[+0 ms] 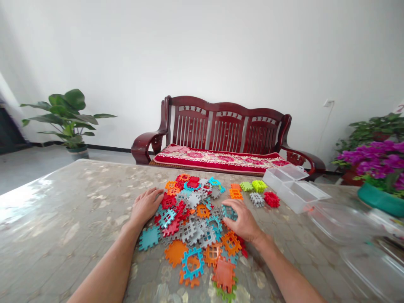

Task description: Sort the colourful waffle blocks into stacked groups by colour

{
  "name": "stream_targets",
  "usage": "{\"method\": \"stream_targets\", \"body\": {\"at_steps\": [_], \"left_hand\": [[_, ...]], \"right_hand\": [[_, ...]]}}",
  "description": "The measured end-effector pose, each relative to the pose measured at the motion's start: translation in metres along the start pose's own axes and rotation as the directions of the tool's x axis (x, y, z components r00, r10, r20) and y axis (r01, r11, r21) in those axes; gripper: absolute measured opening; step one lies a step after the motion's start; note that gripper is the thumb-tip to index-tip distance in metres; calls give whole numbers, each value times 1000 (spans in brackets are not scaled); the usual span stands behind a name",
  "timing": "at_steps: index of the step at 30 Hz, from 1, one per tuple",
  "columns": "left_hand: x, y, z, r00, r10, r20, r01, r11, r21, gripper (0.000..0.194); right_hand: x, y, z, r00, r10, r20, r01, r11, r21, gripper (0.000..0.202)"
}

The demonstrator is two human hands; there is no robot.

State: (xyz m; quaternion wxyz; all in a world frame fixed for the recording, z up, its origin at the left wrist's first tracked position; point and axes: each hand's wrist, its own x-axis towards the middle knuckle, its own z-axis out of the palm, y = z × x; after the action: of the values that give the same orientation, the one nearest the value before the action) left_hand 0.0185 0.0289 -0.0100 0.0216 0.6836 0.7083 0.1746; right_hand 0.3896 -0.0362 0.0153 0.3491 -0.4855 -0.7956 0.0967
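A loose pile of notched plastic tiles [192, 229] in red, orange, grey and blue lies on the patterned tabletop [78, 227]. My left hand [147, 206] rests at the pile's left edge, fingers stretched out and palm down, holding nothing. At the right edge of the pile, my right hand [241, 219] has its fingers curled round a teal tile [229, 212]. Beyond that hand are small groups of tiles: orange [236, 191], grey [257, 200], red [272, 199], light green [246, 187] and bright green [259, 186].
An open clear plastic box [296, 193] stands at the right, with clear lids or trays [344, 221] nearer me. A teal pot [381, 198] of purple flowers is at the far right. Behind the table stand a wooden bench [221, 126] and a potted plant [71, 120].
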Motion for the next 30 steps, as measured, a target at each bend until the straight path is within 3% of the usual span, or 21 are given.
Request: {"method": "stream_targets", "body": {"at_steps": [7,10,14,17,23,30], "left_hand": [[0,1,-1,1000,-8,2,8,1000,1,49],[0,1,0,1000,-7,0,7,1000,10,49],[0,1,1,1000,-7,-20,7,1000,3,48],[0,-1,2,1000,-7,-18,7,1000,-1,47],[2,-4,7,999,6,-52,-6,1000,-12,45],[2,-4,5,999,9,-30,-9,1000,-9,48]], "right_hand": [[-3,25,-9,989,69,-130,-80,993,-81,41],[-6,33,-9,987,134,-91,-139,989,-49,39],[-7,37,-10,976,214,44,-218,969,121,34],[-6,40,-13,970,243,15,-242,955,171,36],[-8,53,-16,973,179,-145,-192,978,-82,39],[-12,53,-17,985,94,-145,-128,960,-248,42]]}}
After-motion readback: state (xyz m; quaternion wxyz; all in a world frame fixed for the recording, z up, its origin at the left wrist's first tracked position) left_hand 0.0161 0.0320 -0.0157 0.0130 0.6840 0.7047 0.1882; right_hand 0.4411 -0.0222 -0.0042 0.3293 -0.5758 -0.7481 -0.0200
